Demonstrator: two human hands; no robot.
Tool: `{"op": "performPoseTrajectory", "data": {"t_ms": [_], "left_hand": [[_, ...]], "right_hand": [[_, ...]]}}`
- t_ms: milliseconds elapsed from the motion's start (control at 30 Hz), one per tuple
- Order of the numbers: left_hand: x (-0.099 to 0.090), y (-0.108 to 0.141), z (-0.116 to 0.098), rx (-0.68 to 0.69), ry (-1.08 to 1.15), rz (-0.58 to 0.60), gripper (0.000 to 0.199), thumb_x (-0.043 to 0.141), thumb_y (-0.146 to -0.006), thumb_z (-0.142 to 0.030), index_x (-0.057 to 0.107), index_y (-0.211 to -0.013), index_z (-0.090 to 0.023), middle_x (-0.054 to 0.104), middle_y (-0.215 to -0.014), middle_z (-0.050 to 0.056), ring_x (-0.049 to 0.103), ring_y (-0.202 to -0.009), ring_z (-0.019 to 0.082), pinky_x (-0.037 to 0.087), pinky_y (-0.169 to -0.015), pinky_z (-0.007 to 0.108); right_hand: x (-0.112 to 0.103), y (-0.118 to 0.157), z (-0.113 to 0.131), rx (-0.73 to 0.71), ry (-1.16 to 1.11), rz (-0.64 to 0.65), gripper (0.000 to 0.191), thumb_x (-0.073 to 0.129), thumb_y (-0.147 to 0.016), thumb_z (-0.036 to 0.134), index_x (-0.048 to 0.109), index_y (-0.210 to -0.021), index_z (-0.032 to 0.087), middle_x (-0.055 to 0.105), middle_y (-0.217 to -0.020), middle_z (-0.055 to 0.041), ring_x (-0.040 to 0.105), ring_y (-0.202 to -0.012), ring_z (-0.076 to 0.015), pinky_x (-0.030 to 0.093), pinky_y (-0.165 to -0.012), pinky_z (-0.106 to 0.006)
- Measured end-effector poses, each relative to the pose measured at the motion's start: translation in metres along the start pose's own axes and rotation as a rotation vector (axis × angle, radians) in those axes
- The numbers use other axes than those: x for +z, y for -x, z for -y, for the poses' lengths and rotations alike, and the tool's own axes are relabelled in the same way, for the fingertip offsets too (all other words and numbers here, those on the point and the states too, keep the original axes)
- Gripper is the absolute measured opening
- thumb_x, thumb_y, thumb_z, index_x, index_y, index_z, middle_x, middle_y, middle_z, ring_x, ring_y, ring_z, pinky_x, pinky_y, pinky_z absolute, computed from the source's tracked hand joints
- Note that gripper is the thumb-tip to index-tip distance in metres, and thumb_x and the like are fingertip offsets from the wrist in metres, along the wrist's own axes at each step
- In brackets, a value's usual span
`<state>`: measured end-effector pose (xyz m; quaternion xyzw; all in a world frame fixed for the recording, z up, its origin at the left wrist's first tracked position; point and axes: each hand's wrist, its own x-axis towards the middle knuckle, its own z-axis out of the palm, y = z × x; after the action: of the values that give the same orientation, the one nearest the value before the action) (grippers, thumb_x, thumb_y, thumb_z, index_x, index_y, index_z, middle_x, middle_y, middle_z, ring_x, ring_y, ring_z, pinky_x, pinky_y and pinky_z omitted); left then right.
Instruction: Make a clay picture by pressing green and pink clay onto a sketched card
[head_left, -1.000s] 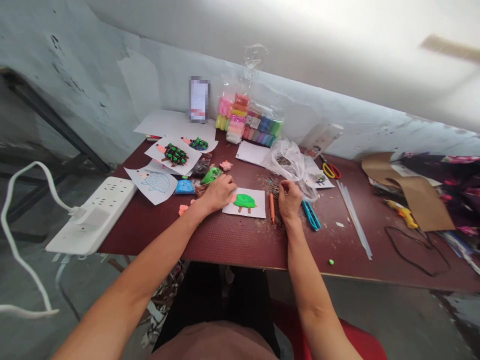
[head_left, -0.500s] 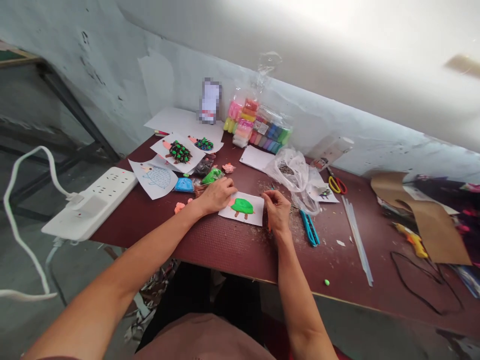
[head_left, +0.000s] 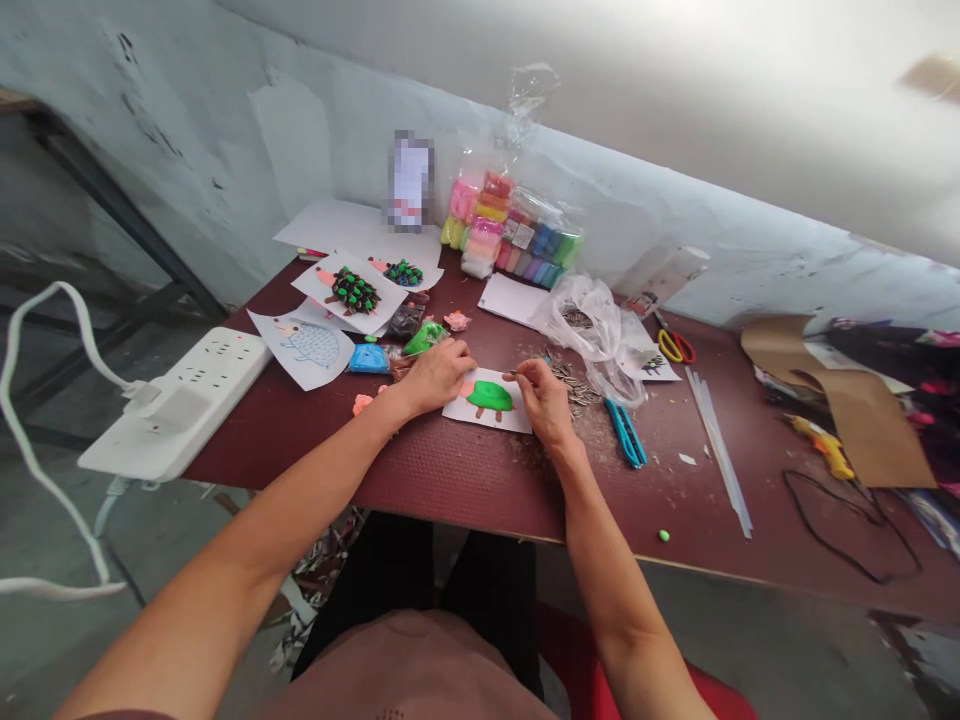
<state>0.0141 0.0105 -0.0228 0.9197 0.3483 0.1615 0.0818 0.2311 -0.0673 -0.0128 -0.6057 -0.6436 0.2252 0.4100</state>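
A white card (head_left: pixel 517 418) lies on the dark red table, bearing a flat green clay body (head_left: pixel 491 396) with brown legs and a pink head. My left hand (head_left: pixel 441 374) rests at the card's left edge, fingers bent together over the pink end; anything under them is hidden. Above the card's right side, my right hand (head_left: pixel 543 396) pinches a tiny dark piece between thumb and fingertips. Just beyond that hand is a pile of small brown seed-like pieces (head_left: pixel 574 385). Finished hedgehog cards (head_left: pixel 355 290) with dark spines and green dots lie at the back left.
Coloured clay packs (head_left: pixel 517 235) stand by the wall. A plastic bag (head_left: pixel 585 315), blue cutter (head_left: pixel 625 434), scissors (head_left: pixel 676 346) and clear sticks (head_left: pixel 718 452) lie to the right, with a yellow glue gun (head_left: pixel 825 447) farther off. A white power strip (head_left: pixel 187 390) sits at left.
My right hand has moved left, over the card's right edge, uncovering more of the brown pile. The camera view has shifted slightly.
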Motion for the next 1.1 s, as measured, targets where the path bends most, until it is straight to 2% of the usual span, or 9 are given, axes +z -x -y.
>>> {"op": "performPoseTrajectory", "data": {"t_ms": [133, 367, 533, 733, 967, 1100], "left_hand": [[0.001, -0.001, 0.002, 0.014, -0.016, -0.006, 0.033, 0.048, -0.095, -0.009, 0.079, -0.105, -0.015, 0.065, -0.108, 0.013, 0.058, -0.103, 0.027, 0.049, -0.090, 0.039], [0.007, -0.001, 0.001, 0.045, -0.047, -0.048, 0.036, 0.052, -0.096, -0.008, 0.078, -0.118, -0.020, 0.063, -0.105, 0.012, 0.056, -0.099, 0.025, 0.047, -0.085, 0.037], [0.007, -0.001, 0.000, 0.051, -0.055, -0.055, 0.032, 0.056, -0.096, -0.011, 0.082, -0.111, -0.023, 0.063, -0.104, 0.011, 0.056, -0.097, 0.025, 0.046, -0.084, 0.037], [0.008, -0.001, 0.001, 0.059, -0.065, -0.052, 0.034, 0.055, -0.097, -0.011, 0.082, -0.113, -0.024, 0.063, -0.104, 0.011, 0.055, -0.097, 0.025, 0.046, -0.083, 0.037], [0.008, -0.001, 0.001, 0.062, -0.070, -0.030, 0.032, 0.055, -0.098, -0.015, 0.082, -0.114, -0.024, 0.062, -0.105, 0.012, 0.054, -0.097, 0.025, 0.045, -0.083, 0.037], [0.007, -0.001, 0.001, 0.062, -0.071, -0.026, 0.033, 0.056, -0.098, -0.013, 0.081, -0.116, -0.024, 0.062, -0.105, 0.011, 0.054, -0.097, 0.025, 0.045, -0.084, 0.037]], "right_hand": [[0.003, 0.000, -0.001, -0.046, 0.097, 0.038, 0.007, 0.050, -0.097, 0.028, 0.056, -0.097, 0.024, 0.073, -0.099, -0.0075, 0.072, -0.101, -0.0238, 0.050, -0.085, -0.033], [0.006, -0.002, -0.002, -0.108, 0.173, 0.047, 0.005, 0.048, -0.096, 0.027, 0.053, -0.095, 0.025, 0.072, -0.099, -0.0101, 0.068, -0.094, -0.0255, 0.050, -0.088, -0.038], [0.008, -0.003, -0.001, -0.094, 0.234, 0.062, 0.006, 0.048, -0.094, 0.026, 0.054, -0.093, 0.025, 0.071, -0.097, -0.0096, 0.066, -0.091, -0.0257, 0.049, -0.086, -0.039], [0.006, -0.001, 0.004, -0.118, 0.245, 0.067, 0.007, 0.047, -0.097, 0.025, 0.054, -0.096, 0.024, 0.072, -0.098, -0.0092, 0.066, -0.094, -0.0248, 0.048, -0.089, -0.037], [0.010, 0.001, 0.010, -0.077, 0.420, 0.130, 0.013, 0.047, -0.099, 0.025, 0.060, -0.101, 0.023, 0.072, -0.100, -0.0108, 0.065, -0.095, -0.0273, 0.047, -0.090, -0.039], [0.010, 0.003, 0.013, -0.087, 0.441, 0.130, 0.014, 0.047, -0.101, 0.024, 0.061, -0.103, 0.023, 0.072, -0.104, -0.0102, 0.064, -0.098, -0.0264, 0.047, -0.093, -0.039]]}}
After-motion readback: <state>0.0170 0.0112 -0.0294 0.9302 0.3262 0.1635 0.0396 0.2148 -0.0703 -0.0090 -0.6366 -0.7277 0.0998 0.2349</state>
